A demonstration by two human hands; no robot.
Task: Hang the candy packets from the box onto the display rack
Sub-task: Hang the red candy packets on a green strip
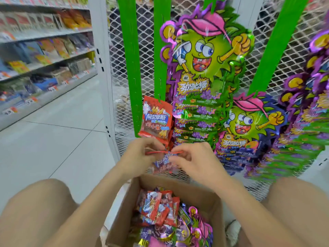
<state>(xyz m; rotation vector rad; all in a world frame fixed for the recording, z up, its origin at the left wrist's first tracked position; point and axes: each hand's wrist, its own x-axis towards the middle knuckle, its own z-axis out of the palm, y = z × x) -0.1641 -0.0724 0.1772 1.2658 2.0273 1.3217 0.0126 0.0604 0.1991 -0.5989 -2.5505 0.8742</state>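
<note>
Candy packet (pixel 164 163), red, pinched along its top edge by the fingers of left hand (pixel 140 154) and right hand (pixel 194 157), held above the box (pixel 210 202), just under the hung packet (pixel 156 120) on the green strip (pixel 160 50); likely risk: hole misses the hook, packet drops, neighbour knocked off.

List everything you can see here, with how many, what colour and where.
Held candy packet: one, red, between both hands.
Hung red packets: a few, red, on a green strip.
Monster packets: many, green-purple, hanging on the strips.
Green strips: at least four, on white mesh rack.
Box: one, brown, between the knees, holding mixed packets.
Shelves: white, stocked, far left.
Left hand: pinches held packet.
Right hand: pinches held packet.
</note>
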